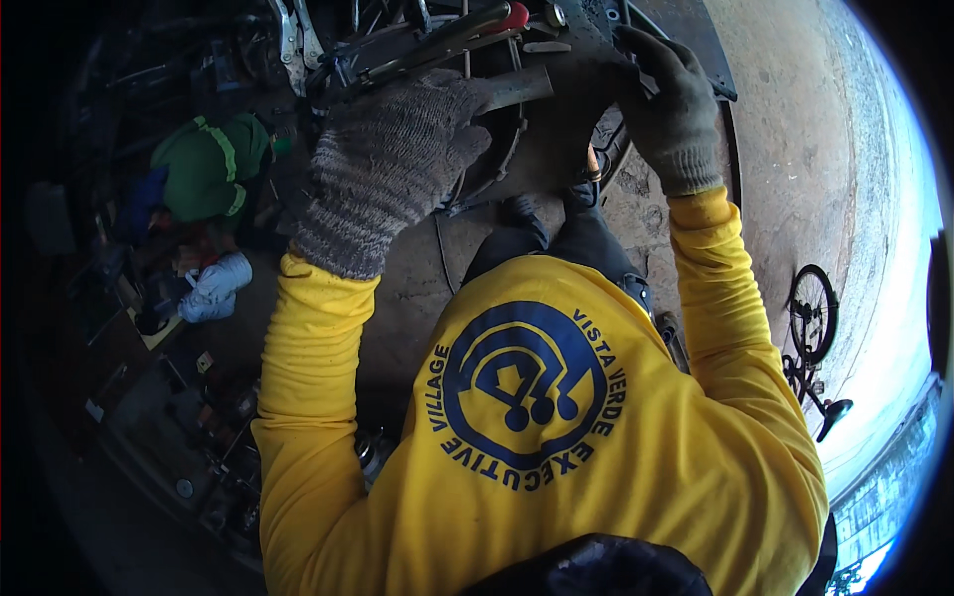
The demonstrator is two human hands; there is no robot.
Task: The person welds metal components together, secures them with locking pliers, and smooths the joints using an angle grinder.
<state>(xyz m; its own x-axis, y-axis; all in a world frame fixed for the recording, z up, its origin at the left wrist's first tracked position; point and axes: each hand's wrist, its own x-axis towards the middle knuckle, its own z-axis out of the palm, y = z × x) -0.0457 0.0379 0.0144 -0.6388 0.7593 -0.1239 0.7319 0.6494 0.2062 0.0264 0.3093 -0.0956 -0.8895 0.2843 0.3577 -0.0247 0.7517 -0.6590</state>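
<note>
My left hand (393, 169), in a grey knitted glove, is closed round a short grey metal bar (519, 87) whose free end points right. I cannot tell whether that bar is flat or hollow. My right hand (678, 114), in a darker glove, curls its fingers and thumb together at the side of a dark metal plate (586, 89). Whatever it pinches there is too dark to name. Between the hands, below the plate, a copper-coloured pointed tip (593, 161) sticks up. Beyond my left hand lie a long metal rod (437, 45) and a red-ended piece (515, 16).
Locking pliers (296, 48) hang at the upper left of the cluttered workbench. A person in a green top (211, 164) bends down to the left, among scattered parts. A bicycle (815, 318) stands at the far right. A dark cable (443, 253) runs down near my legs.
</note>
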